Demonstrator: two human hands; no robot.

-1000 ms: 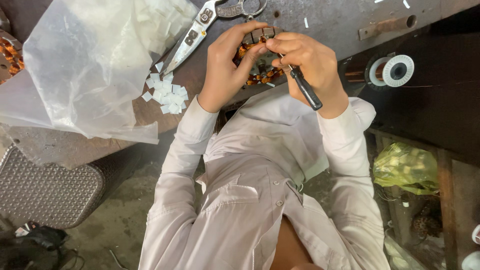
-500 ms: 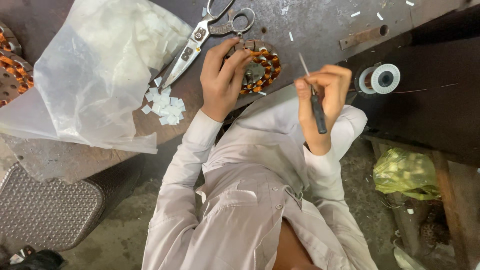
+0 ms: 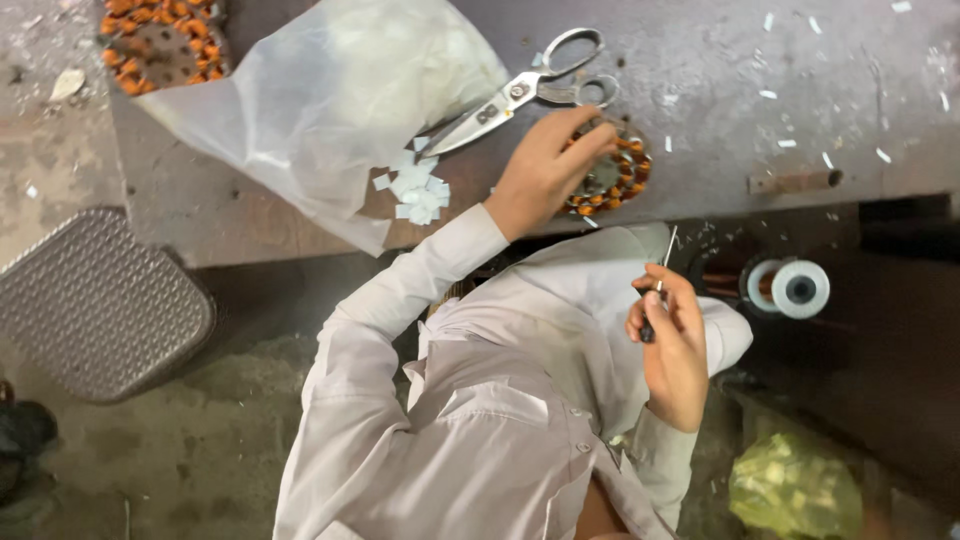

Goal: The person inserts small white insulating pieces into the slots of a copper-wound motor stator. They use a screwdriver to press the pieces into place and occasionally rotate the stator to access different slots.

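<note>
My left hand (image 3: 545,168) rests on a round stator with orange copper windings (image 3: 612,175), gripping it against the dark workbench (image 3: 720,90). My right hand (image 3: 670,345) is pulled back over my lap and is closed around a thin dark-handled tool (image 3: 655,300) whose metal tip points up. Large metal scissors (image 3: 520,90) lie on the bench just above my left hand. A small heap of white paper slips (image 3: 415,190) sits to the left of that hand.
A big clear plastic bag (image 3: 320,100) covers the bench's left part. Another wound stator (image 3: 160,45) lies at the top left. A spool of copper wire (image 3: 790,288) sits below the bench edge at right, a metal tread plate (image 3: 95,300) at left, a crumpled greenish bag (image 3: 790,490) on the floor.
My right hand drew away from the stator and came down toward my lap with the tool. My left hand stayed on the stator.
</note>
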